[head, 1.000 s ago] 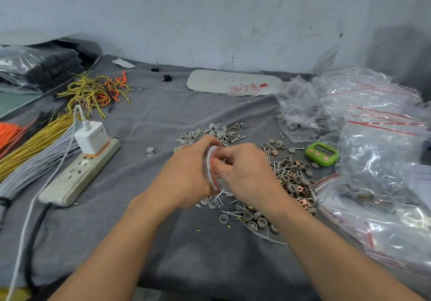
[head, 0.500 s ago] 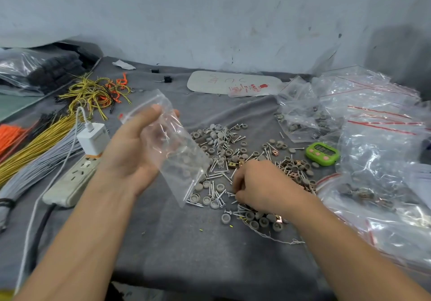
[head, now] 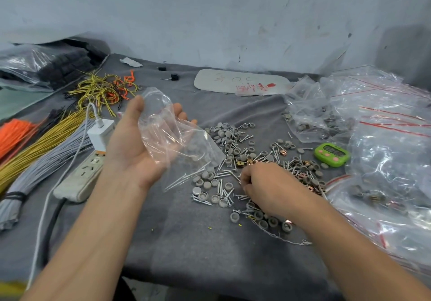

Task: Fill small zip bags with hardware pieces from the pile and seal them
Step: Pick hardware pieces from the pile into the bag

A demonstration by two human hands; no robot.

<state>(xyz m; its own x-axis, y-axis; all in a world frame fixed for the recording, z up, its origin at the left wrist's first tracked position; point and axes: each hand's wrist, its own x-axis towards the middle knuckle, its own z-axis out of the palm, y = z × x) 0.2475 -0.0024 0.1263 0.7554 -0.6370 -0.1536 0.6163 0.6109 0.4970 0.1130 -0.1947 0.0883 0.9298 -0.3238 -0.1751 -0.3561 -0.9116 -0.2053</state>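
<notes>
My left hand is raised palm up over the grey cloth and holds a small clear zip bag, thumb on one side of its mouth and fingers on the other. A few screws and grey caps lie in the bag's lower end. To its right, my right hand is down on the pile of hardware pieces, made of screws, grey round caps and copper clips. Its fingers are curled onto pieces at the pile's middle, and the fingertips are partly hidden.
A white power strip with a charger lies at left, beside bundles of grey, yellow and orange wire. A green timer and heaps of large zip bags fill the right. The wall is close behind.
One second ago both hands were together on the bag over the pile. My left hand has lifted the bag up and left, and my right hand has dropped onto the pile.
</notes>
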